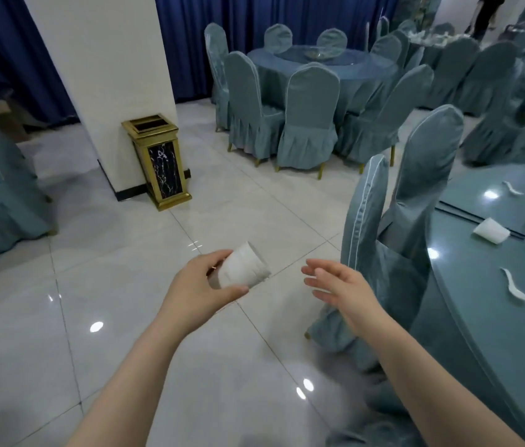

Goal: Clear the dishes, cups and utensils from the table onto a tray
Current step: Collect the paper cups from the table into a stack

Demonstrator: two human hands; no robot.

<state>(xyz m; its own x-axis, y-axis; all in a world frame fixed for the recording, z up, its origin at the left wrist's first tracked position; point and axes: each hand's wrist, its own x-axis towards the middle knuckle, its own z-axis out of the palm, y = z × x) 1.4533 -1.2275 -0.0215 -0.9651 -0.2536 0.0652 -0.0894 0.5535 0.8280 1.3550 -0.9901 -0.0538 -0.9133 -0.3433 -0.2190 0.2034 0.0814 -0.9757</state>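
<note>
My left hand grips a white plastic cup, tilted on its side over the tiled floor. My right hand is open beside it, fingers spread, holding nothing. On the round blue-green table at the right lie another white cup on its side, a white spoon near the front, a second white spoon farther back, and dark chopsticks. No tray is in view.
Two covered chairs stand between me and the table. A gold waste bin stands against a white pillar. Another round table ringed with chairs is farther back. A person stands at the far right.
</note>
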